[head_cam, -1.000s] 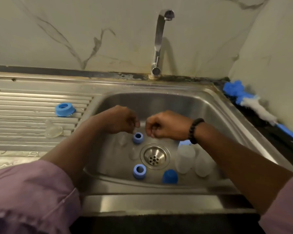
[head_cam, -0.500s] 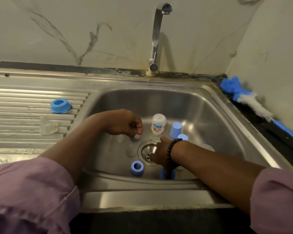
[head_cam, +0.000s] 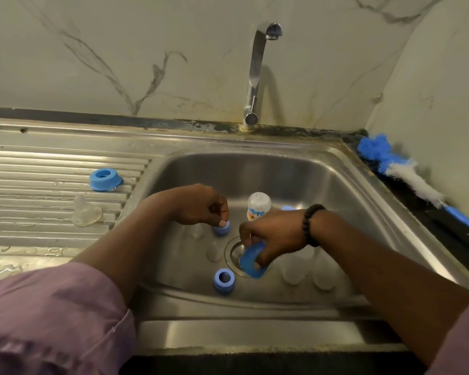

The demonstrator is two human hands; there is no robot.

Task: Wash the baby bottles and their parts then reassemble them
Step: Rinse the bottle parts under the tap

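The small white bottle (head_cam: 258, 209) stood upright in the sink (head_cam: 363, 201) behind both hands, its label showing a blue and orange cartoon print; no word on it could be read. Half a second before, the right hand (head_cam: 271, 238) had reached low by the drain (head_cam: 237, 253); now it had risen over the drain, fingers curled round a blue cap (head_cam: 252, 262). The left hand (head_cam: 201, 207) had hardly moved, its thumb and fingertips still pinching a blue ring (head_cam: 222, 228) on the sink floor. A second blue ring (head_cam: 224, 281) stood nearer the front wall. Two cloudy bottles (head_cam: 306, 269) lay partly hidden beneath the right forearm, and clear teats (head_cam: 214, 251) lay left of the drain. On the drainboard (head_cam: 38, 169) sat a blue collar (head_cam: 104, 180) and a clear teat (head_cam: 86, 212). A blue and white brush (head_cam: 406, 175) lay along the right counter, below the tap (head_cam: 257, 74).
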